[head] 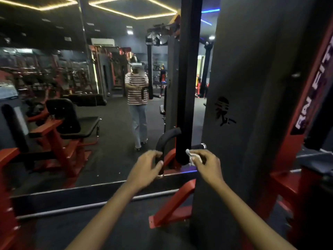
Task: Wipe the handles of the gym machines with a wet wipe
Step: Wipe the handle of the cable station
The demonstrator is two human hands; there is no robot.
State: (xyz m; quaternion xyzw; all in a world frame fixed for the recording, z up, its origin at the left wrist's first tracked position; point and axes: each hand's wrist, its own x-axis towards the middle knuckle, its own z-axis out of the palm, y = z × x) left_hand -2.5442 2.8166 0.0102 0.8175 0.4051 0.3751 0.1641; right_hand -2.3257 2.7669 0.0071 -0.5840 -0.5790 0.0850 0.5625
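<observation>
Just below the centre of the frame, my left hand [146,166] curls its fingers round the lower end of the curved black handle [164,141], thumb on the near side. My right hand [205,164], just right of it, pinches a crumpled white wet wipe [191,156] between thumb and fingertips. The wipe sits at the left edge of that hand, close against the black upright post [187,87], below a short straight grip [199,146] with a metal end cap. Wipe and curved handle are near but apart, with the post between them.
</observation>
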